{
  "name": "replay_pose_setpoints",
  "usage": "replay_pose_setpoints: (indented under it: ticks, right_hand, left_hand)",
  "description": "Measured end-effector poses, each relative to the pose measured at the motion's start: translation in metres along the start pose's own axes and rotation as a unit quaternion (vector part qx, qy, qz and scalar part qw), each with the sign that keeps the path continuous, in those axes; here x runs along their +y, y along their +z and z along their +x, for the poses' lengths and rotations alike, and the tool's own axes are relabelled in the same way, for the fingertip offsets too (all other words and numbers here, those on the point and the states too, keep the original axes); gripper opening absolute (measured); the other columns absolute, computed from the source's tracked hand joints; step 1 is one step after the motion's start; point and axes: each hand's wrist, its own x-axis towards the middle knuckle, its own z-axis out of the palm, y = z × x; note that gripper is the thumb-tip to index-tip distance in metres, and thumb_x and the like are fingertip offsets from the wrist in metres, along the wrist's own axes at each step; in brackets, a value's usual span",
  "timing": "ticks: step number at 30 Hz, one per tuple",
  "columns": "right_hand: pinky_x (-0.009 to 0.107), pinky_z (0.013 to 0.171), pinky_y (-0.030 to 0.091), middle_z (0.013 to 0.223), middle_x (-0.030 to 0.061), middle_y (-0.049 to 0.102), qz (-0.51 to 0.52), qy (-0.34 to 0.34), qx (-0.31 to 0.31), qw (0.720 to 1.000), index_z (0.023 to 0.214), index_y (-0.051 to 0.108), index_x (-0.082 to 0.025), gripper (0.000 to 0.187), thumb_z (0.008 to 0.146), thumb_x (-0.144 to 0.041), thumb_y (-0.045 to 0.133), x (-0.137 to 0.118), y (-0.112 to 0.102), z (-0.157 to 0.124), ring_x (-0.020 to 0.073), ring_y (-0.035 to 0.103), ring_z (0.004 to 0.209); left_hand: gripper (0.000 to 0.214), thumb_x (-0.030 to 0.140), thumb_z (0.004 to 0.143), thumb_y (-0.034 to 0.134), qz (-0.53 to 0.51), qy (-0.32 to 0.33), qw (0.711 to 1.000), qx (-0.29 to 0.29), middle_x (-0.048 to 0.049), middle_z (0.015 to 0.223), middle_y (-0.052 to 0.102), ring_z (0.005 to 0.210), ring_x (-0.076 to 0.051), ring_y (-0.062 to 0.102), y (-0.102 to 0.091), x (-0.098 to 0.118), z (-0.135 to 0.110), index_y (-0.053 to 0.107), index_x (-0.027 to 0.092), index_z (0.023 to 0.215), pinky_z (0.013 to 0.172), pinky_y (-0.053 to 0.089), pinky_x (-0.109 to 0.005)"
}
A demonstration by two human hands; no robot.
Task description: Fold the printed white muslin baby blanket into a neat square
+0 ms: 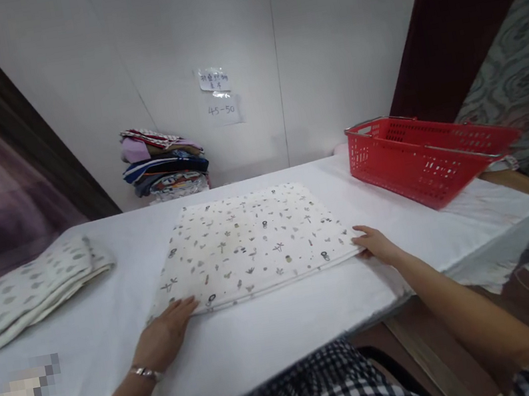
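A white cloth [252, 244] printed with small grey, black and tan motifs lies folded in a flat rectangle on the white-covered table [278, 338]. My left hand [168, 332], with a metal bracelet at the wrist, rests flat on its front left corner, fingers stretched out. At the front right corner, my right hand [376, 245] holds the layered edge, some fingers on top and others partly hidden beneath.
On the left lies another folded white cloth [31, 288] with grey spots. A red plastic basket [390, 160] stands at the right. Behind the table is a stack of folded fabrics [165, 164] against the wall, near paper signs [223, 109]. A blurred patch covers the lower left.
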Motion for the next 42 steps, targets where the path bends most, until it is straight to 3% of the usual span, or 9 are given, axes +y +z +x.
replay_pose_setpoints:
  ticks: [4, 7, 11, 15, 21, 28, 33, 36, 42]
  right_hand:
    - [0.021, 0.04, 0.044, 0.065, -0.0013, 0.058, 0.038, -0.003, -0.008, 0.999, 0.128, 0.042, -0.016, 0.065, 0.07, -0.029, 0.068, 0.003, 0.001, -0.009, 0.0104, 0.054, 0.045]
    - [0.025, 0.049, 0.05, 0.073, 0.0001, 0.058, 0.077, -0.008, 0.001, 0.997, 0.132, 0.037, -0.019, 0.075, 0.066, -0.031, 0.07, 0.007, 0.004, -0.01, 0.0118, 0.057, 0.052]
    - [0.023, 0.044, 0.043, 0.072, -0.0026, 0.054, 0.008, -0.098, 0.068, 0.993, 0.137, 0.031, -0.018, 0.077, 0.069, -0.035, 0.063, 0.016, 0.016, -0.009, 0.0091, 0.048, 0.046]
    - [0.024, 0.057, 0.045, 0.08, -0.0011, 0.057, -0.091, -0.224, 0.136, 0.961, 0.135, 0.034, -0.018, 0.07, 0.072, -0.039, 0.057, 0.021, 0.031, -0.009, 0.0102, 0.049, 0.056]
    - [0.025, 0.063, 0.047, 0.094, 0.0026, 0.061, -0.126, -0.272, 0.109, 0.948, 0.135, 0.033, -0.02, 0.064, 0.076, -0.036, 0.051, 0.026, 0.039, -0.013, 0.0124, 0.055, 0.064]
    - [0.024, 0.054, 0.047, 0.097, 0.0029, 0.061, -0.068, -0.268, 0.064, 0.959, 0.135, 0.032, -0.024, 0.065, 0.075, -0.034, 0.055, 0.025, 0.041, -0.014, 0.0097, 0.051, 0.054]
    - [0.025, 0.055, 0.046, 0.092, 0.0019, 0.059, 0.069, -0.236, 0.031, 0.969, 0.135, 0.031, -0.025, 0.069, 0.074, -0.036, 0.059, 0.026, 0.038, -0.008, 0.0118, 0.053, 0.063]
    - [0.026, 0.056, 0.045, 0.08, -0.0012, 0.056, 0.117, -0.211, 0.066, 0.968, 0.128, 0.041, -0.025, 0.06, 0.073, -0.038, 0.059, 0.026, 0.034, -0.007, 0.012, 0.051, 0.061]
    - [0.023, 0.052, 0.043, 0.08, -0.0015, 0.052, 0.154, -0.198, 0.128, 0.96, 0.121, 0.045, -0.024, 0.053, 0.072, -0.036, 0.061, 0.033, 0.031, -0.005, 0.0105, 0.05, 0.061]
  left_hand:
    - [0.049, 0.028, 0.07, 0.039, -0.012, -0.001, 1.0, -0.026, 0.0023, 0.125, 0.056, 0.122, -0.022, 0.046, -0.002, 0.007, -0.003, 0.062, 0.025, 0.114, 0.103, 0.036, -0.037]
    - [0.049, 0.03, 0.068, 0.043, -0.05, 0.002, 0.998, -0.028, 0.0018, 0.125, 0.056, 0.116, -0.022, 0.051, -0.01, 0.04, 0.008, 0.062, 0.026, 0.113, 0.101, 0.039, -0.034]
    - [0.042, 0.042, 0.078, 0.04, -0.166, 0.033, 0.985, -0.024, 0.001, 0.12, 0.06, 0.109, -0.019, 0.055, -0.015, 0.128, 0.04, 0.062, 0.027, 0.111, 0.094, 0.043, -0.03]
    - [0.038, 0.044, 0.079, 0.047, -0.315, 0.08, 0.942, -0.082, -0.0029, 0.099, 0.068, 0.085, -0.017, 0.062, 0.0, 0.233, 0.081, 0.064, 0.024, 0.106, 0.08, 0.048, -0.028]
    - [0.032, 0.042, 0.068, 0.063, -0.44, 0.071, 0.889, -0.102, -0.0054, 0.095, 0.067, 0.078, -0.017, 0.061, 0.04, 0.338, 0.123, 0.063, 0.02, 0.092, 0.072, 0.046, -0.028]
    - [0.023, 0.042, 0.072, 0.058, -0.488, -0.033, 0.869, -0.078, -0.0023, 0.073, 0.063, 0.069, -0.015, 0.058, 0.068, 0.358, 0.138, 0.054, 0.019, 0.074, 0.065, 0.043, -0.027]
    - [0.017, 0.034, 0.077, 0.051, -0.523, -0.025, 0.847, -0.091, 0.0004, 0.066, 0.059, 0.063, -0.013, 0.054, 0.075, 0.353, 0.14, 0.053, 0.019, 0.07, 0.06, 0.041, -0.025]
    - [0.015, 0.033, 0.077, 0.049, -0.523, -0.012, 0.847, -0.096, 0.0013, 0.063, 0.057, 0.061, -0.012, 0.054, 0.07, 0.354, 0.139, 0.053, 0.019, 0.071, 0.06, 0.041, -0.025]
    - [0.005, 0.025, 0.074, 0.05, -0.313, 0.081, 0.946, -0.009, -0.0037, 0.075, 0.06, 0.072, -0.017, 0.056, 0.043, 0.362, 0.136, 0.053, 0.021, 0.074, 0.065, 0.038, -0.029]
